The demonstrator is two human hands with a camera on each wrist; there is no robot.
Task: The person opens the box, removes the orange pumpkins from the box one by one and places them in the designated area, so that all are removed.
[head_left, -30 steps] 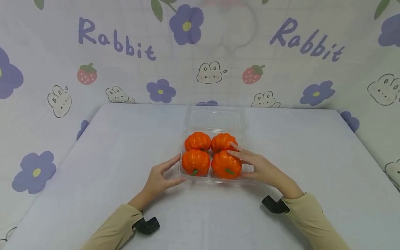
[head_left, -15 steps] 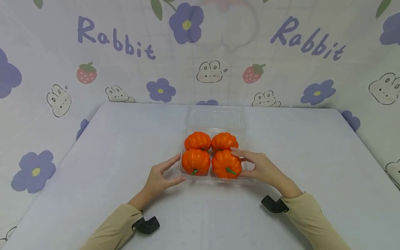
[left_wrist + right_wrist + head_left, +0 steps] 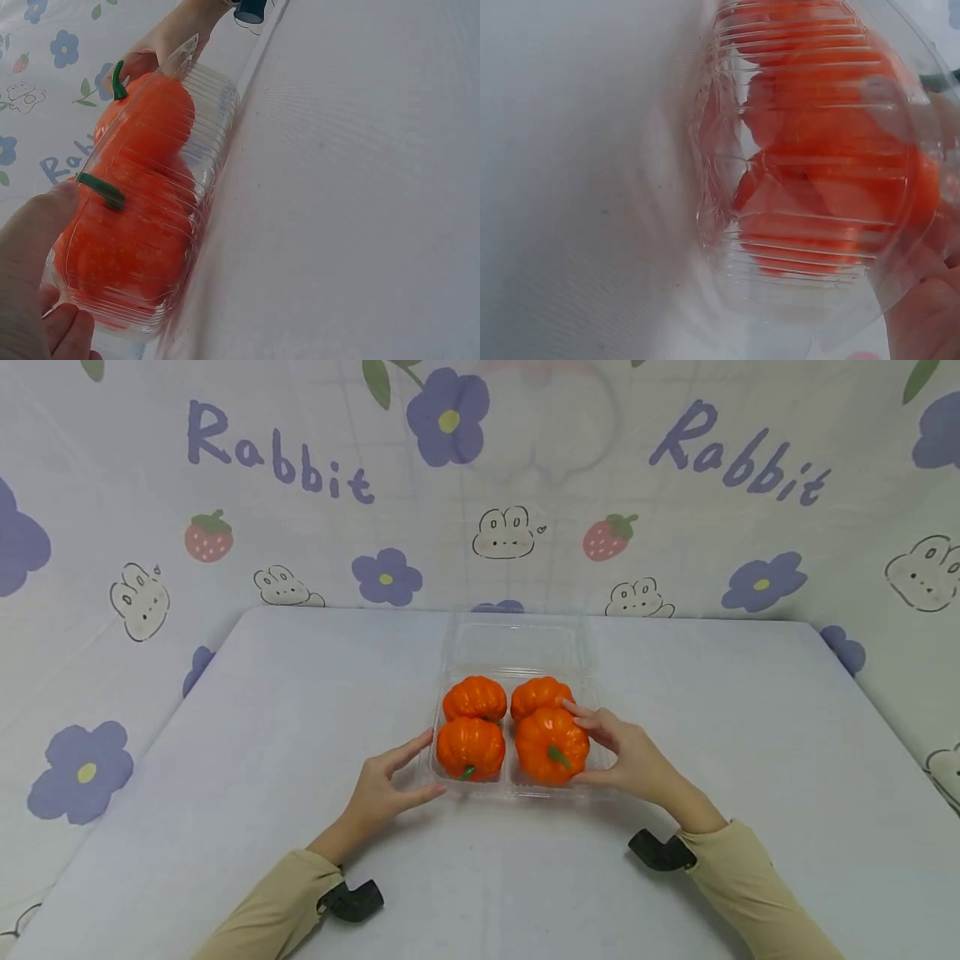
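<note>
Right hand with fingers pinching one pumpkin at near right of box; left hand, fingers spread, touching its near left.

Left forearm and right forearm reach in from bottom edge, tan-sleeved, angled inward, wrists bare. Left hand: thumb and index spread apart, nearly straight. Right hand: thumb below, bent fingers above, gripping.
</note>
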